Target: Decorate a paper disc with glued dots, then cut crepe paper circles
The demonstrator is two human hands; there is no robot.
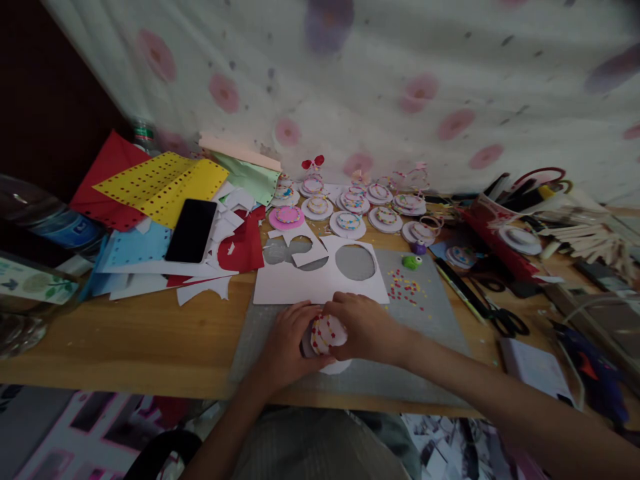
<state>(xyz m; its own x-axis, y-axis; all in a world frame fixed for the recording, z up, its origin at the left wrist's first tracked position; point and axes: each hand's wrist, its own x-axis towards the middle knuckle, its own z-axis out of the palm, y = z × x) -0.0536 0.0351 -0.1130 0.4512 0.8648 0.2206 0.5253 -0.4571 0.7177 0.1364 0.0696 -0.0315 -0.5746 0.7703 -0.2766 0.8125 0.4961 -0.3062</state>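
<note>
Both hands meet over a grey cutting mat (440,320) near the table's front edge. My left hand (287,347) and my right hand (363,327) are closed around a small white paper piece dotted with red and yellow (327,332). A white round disc (337,367) lies on the mat just under it. Behind the hands lies a white paper sheet (280,283) with round holes cut out of it. Small coloured paper dots (405,285) are scattered on the mat to the right.
Several decorated round paper pieces (350,223) stand in rows at the back. Coloured paper sheets (160,183) and a black phone (191,230) lie at the left. Scissors (495,310), a glue gun (593,370) and wooden sticks (590,233) are at the right. A water bottle (45,217) lies far left.
</note>
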